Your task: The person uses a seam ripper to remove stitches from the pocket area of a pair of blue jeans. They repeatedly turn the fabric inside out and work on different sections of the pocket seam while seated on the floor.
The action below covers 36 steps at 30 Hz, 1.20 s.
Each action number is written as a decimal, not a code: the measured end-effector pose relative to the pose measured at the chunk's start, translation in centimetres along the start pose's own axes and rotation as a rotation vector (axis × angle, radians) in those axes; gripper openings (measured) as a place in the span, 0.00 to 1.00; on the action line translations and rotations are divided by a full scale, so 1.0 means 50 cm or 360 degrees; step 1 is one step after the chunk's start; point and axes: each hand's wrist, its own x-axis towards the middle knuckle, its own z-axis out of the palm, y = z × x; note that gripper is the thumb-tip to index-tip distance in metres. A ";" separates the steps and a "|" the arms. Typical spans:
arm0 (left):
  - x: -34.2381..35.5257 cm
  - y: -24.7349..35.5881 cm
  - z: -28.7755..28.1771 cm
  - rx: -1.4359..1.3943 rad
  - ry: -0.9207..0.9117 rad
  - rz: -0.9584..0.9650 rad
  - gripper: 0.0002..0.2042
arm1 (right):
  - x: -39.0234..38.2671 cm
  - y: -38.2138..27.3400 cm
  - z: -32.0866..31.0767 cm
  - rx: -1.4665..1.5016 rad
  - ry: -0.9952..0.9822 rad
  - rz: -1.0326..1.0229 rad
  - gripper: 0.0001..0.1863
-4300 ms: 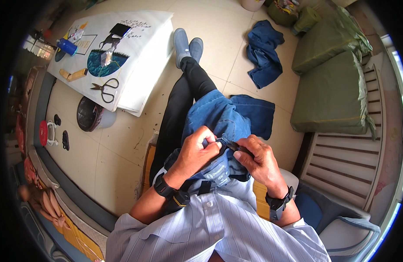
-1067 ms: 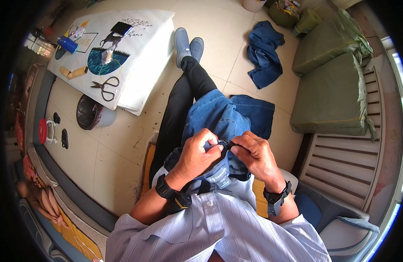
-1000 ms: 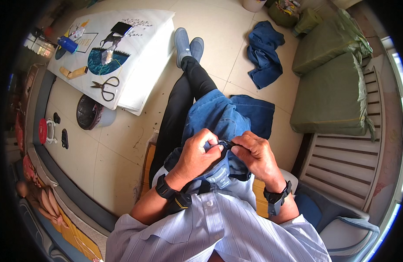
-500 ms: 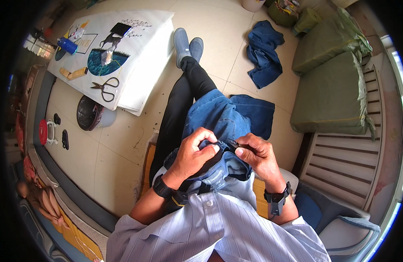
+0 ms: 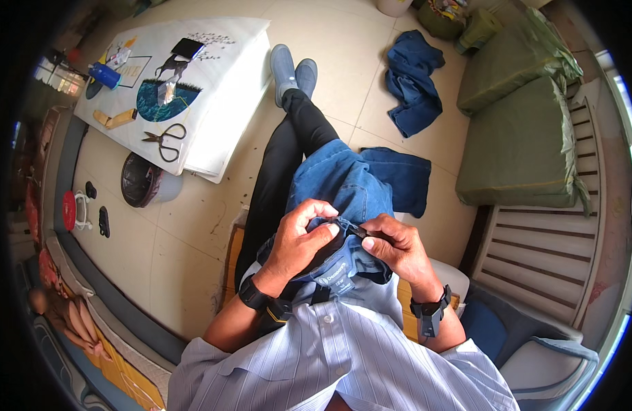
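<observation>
A pair of blue jeans (image 5: pixel 343 181) lies over my lap, its waist toward me and a leg hanging off to the right. My left hand (image 5: pixel 299 241) pinches the waistband edge between thumb and fingers. Close beside it, my right hand (image 5: pixel 398 250) is closed around a small dark tool (image 5: pixel 359 231), whose tip points at the denim by my left fingertips. The fingers hide most of the tool, so its kind is unclear. A pale label (image 5: pixel 335 277) shows inside the opened waist.
More jeans (image 5: pixel 415 82) lie crumpled on the tiled floor ahead. At left, a covered table (image 5: pixel 227 103) bears scissors (image 5: pixel 164 140), a blue bottle (image 5: pixel 105 74) and a dark flat object (image 5: pixel 188 48). A bin (image 5: pixel 141 179) stands below it. Green cushions (image 5: pixel 518 151) rest on a slatted bench (image 5: pixel 542 253) at right.
My right hand has shifted slightly left with the dark tool, nearer my left fingertips. My left hand keeps its pinch on the waistband, which has bunched up a little.
</observation>
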 end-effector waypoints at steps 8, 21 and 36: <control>-0.003 0.003 0.001 0.0032 -0.0014 0.0001 0.11 | 0.000 0.001 -0.004 0.0075 -0.0038 0.0037 0.10; -0.006 0.018 0.007 0.0267 -0.0039 0.0149 0.10 | 0.014 -0.014 0.005 0.0048 -0.0039 0.0014 0.09; -0.004 0.026 0.008 0.0362 -0.0029 0.0242 0.11 | 0.017 -0.020 -0.002 -0.0017 -0.0067 -0.0010 0.08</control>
